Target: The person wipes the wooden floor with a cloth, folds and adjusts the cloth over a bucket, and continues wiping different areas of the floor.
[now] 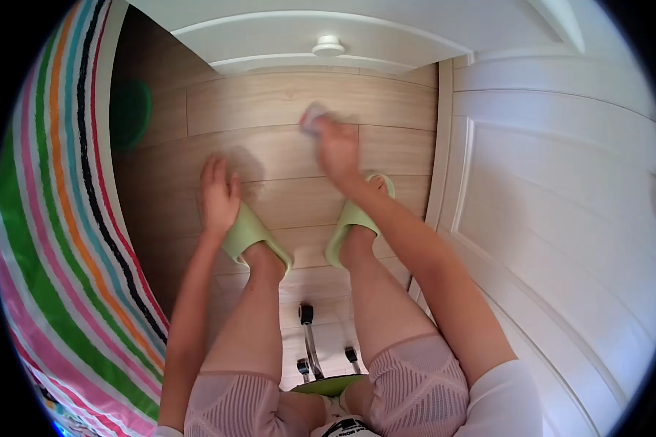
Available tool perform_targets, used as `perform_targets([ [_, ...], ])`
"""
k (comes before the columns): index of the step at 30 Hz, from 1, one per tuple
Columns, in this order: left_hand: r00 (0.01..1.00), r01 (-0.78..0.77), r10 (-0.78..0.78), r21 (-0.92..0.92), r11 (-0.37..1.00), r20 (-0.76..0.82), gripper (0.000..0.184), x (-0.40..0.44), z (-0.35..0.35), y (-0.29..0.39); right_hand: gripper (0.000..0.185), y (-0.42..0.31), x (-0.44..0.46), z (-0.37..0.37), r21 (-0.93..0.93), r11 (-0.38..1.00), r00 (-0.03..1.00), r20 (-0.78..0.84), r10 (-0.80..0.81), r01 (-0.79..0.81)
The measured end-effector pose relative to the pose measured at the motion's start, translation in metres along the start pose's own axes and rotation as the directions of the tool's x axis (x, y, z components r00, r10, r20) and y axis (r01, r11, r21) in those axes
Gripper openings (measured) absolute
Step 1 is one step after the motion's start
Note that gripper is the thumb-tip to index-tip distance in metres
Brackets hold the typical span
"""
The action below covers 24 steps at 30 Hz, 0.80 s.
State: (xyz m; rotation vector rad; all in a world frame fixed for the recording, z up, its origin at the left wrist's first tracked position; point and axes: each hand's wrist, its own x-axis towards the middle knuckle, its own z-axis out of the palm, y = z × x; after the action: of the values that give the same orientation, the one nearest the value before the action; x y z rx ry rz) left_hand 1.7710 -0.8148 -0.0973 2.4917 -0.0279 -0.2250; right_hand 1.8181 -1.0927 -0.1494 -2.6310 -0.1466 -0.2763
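Note:
My right hand (pixel 338 149) reaches forward over the wood-look floor (pixel 270 102), its fingers closed on a small whitish and reddish wad (pixel 313 116). The wad is blurred, and I cannot make out its exact kind; it is at or just above the boards. My left hand (pixel 220 197) hangs low with its fingers stretched out, holding nothing, beside the toe of the green left slipper (pixel 246 234). The green right slipper (pixel 353 218) is partly behind my right wrist.
Ahead stands a white drawer front with a round knob (pixel 329 46). A white panelled door (pixel 547 175) closes off the right. A striped cloth (pixel 73 218) hangs at the left, near a green round object (pixel 130 114). Behind my feet are chair casters (pixel 306 314).

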Motion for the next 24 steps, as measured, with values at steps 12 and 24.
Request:
perform_targets([
  [12,0.998,0.061,-0.060,-0.050,0.997,0.027,0.036,-0.023,-0.026,-0.011,0.036,0.106,0.020,-0.100,-0.144,0.845,0.854,-0.170,0.491,-0.514],
  [24,0.999,0.050,-0.048,-0.097,0.994,0.018,0.032,-0.027,-0.035,0.007,0.029,-0.080,-0.036,0.021,0.272,0.949,0.938,0.257,-0.232,0.160],
])
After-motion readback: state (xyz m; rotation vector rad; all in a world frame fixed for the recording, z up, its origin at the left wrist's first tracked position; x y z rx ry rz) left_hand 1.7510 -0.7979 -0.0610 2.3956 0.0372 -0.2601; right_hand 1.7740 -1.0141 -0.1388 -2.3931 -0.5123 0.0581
